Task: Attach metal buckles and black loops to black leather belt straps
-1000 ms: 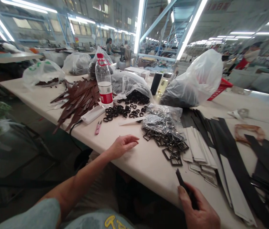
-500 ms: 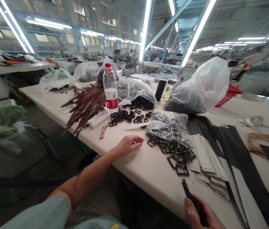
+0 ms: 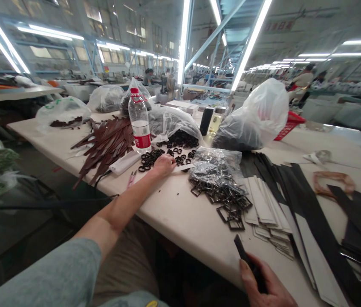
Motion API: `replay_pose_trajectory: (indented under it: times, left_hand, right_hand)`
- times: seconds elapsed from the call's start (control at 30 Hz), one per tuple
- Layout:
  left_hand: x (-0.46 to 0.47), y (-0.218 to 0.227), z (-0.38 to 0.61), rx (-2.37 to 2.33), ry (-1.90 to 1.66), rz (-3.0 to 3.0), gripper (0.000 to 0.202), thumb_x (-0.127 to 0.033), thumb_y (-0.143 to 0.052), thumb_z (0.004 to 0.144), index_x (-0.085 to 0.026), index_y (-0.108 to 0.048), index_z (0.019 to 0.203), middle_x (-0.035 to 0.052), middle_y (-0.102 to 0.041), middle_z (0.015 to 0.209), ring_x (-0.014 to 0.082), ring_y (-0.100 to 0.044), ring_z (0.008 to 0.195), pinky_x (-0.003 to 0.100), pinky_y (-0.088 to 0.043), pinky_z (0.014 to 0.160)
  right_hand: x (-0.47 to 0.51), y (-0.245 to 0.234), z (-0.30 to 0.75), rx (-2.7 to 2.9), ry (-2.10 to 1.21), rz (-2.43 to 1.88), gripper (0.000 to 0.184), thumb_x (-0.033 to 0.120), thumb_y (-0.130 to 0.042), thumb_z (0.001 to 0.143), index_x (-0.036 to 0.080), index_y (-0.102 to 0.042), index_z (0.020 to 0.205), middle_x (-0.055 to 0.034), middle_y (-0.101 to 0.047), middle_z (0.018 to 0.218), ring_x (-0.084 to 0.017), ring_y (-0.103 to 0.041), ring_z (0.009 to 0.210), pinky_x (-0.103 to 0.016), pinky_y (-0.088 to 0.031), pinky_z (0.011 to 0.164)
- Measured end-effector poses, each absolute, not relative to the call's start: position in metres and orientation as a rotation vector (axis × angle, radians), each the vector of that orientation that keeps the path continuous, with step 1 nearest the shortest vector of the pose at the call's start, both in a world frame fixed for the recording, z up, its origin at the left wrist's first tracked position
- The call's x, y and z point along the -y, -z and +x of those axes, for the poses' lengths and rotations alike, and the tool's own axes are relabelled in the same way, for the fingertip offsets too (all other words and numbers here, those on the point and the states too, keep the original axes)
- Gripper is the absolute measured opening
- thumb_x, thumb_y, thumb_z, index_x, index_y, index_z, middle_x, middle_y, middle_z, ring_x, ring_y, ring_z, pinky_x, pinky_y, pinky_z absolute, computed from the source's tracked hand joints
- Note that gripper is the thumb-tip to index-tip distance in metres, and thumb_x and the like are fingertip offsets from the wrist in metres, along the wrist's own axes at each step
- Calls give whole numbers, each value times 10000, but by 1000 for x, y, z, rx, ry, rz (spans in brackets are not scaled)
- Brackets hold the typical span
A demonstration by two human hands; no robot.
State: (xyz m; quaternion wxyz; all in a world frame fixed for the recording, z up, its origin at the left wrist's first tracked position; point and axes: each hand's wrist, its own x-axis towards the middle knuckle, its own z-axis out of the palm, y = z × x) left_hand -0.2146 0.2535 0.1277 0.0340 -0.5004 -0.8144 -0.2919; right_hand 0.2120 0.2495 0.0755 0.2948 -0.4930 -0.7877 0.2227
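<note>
My left hand (image 3: 165, 165) is stretched out over the table at the edge of a pile of small black loops (image 3: 150, 158). Its fingers are bent down and pressed together among the loops; whatever is between them is hidden. At the lower right, my right hand (image 3: 265, 279) grips a black strap (image 3: 241, 249) between thumb and fingers, its end pointing up and away. Between the hands lie dark metal rectangular buckles (image 3: 234, 213), partly spilled from a clear plastic bag (image 3: 217, 164). A white strip (image 3: 183, 167) lies just right of my left hand.
Brown strips (image 3: 106, 145), a water bottle (image 3: 140, 128), a white box-like device (image 3: 125, 162) and pink thread snips (image 3: 131, 179) are on the left. To the right lie pale strips (image 3: 261, 200) and long black straps (image 3: 324, 226). A big plastic bag (image 3: 260, 115) stands behind.
My left hand has moved forward from the bare tabletop to the black loops. My right hand still holds the black strap. The whole view has shifted slightly.
</note>
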Motion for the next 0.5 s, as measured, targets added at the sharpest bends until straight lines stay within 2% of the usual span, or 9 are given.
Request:
replay_pose_trajectory:
  times: [0.13, 0.3, 0.4, 0.5]
  left_hand:
    - [-249, -131, -199, 2426, 907, -1600, 172, -204, -594, 859, -162, -760, 839, 104, -701, 935, 222, -619, 898, 338, -453, 894]
    - [-238, -133, -162, 2304, 872, -1961, 161, -298, -645, 869, -202, -761, 812, 45, -703, 844, 164, -630, 746, 267, -477, 739]
    - [-239, -126, -143, 2216, 826, -2168, 108, -278, -679, 847, -217, -763, 879, 51, -715, 935, 182, -658, 860, 271, -493, 822]
    - [-247, -118, -132, 2141, 755, -2210, 266, -239, -676, 841, -191, -715, 1100, 105, -682, 1131, 237, -642, 1040, 334, -494, 934]
  right_hand:
    - [-248, -76, 211, 2105, -628, -1271, 487, 623, -578, 805, 195, -723, 987, -68, -764, 907, -272, -728, 811, -330, -565, 752]
    - [-241, -76, 207, 2037, -564, -1252, 464, 607, -545, 850, 200, -712, 998, -64, -761, 914, -259, -721, 806, -330, -557, 775]
    - [-240, -76, 207, 2081, -523, -1191, 410, 569, -561, 857, 208, -713, 979, -53, -764, 905, -245, -727, 806, -298, -565, 720]
    - [-240, -77, 207, 2098, -461, -1136, 374, 533, -555, 878, 206, -703, 982, -48, -762, 891, -227, -728, 784, -285, -566, 709]
